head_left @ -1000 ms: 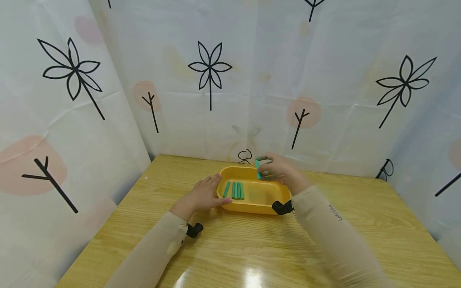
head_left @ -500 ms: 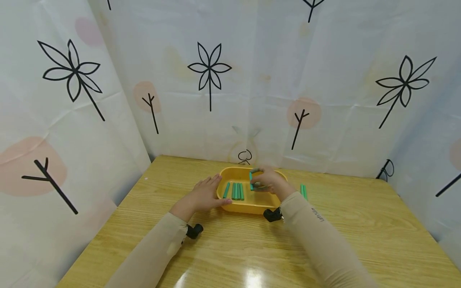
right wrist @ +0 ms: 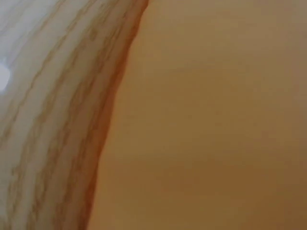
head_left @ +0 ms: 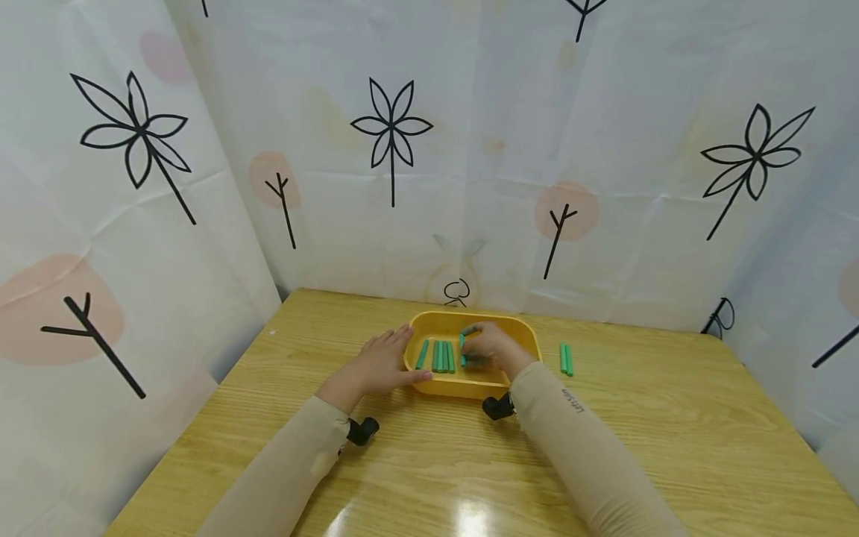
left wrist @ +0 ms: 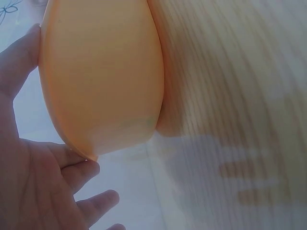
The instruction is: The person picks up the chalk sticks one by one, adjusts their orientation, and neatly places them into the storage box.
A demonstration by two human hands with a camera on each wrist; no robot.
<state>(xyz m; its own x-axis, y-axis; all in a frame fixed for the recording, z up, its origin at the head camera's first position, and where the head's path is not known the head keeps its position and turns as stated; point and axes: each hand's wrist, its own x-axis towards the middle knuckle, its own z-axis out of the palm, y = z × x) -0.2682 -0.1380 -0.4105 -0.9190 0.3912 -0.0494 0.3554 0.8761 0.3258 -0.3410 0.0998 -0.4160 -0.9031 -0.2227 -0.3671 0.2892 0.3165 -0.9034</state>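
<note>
A yellow plastic basin (head_left: 523, 328) stands on the table. At its left end my left hand (head_left: 378, 363) rests on the rim, thumb on the near side and fingers spread toward the far side. In the left wrist view, that hand's thumb and fingertips touch the rim beside the outer wall (left wrist: 103, 81). My right hand (head_left: 495, 347) reaches into the basin and pinches a thin green stick (head_left: 462, 350) upright in the view. To its left, several green sticks (head_left: 444, 356) lie side by side, with one stick (head_left: 422, 354) apart near the left wall.
Two more green sticks (head_left: 567, 359) lie together on the wooden table (head_left: 429, 462), right of the basin. A patterned white curtain (head_left: 322, 224) hangs behind and at both sides. In the right wrist view, the basin's wall (right wrist: 201, 105) fills most of the picture.
My right hand has moved left and down into the basin with the green stick, uncovering two sticks on the table at right. The left hand has stayed at the rim.
</note>
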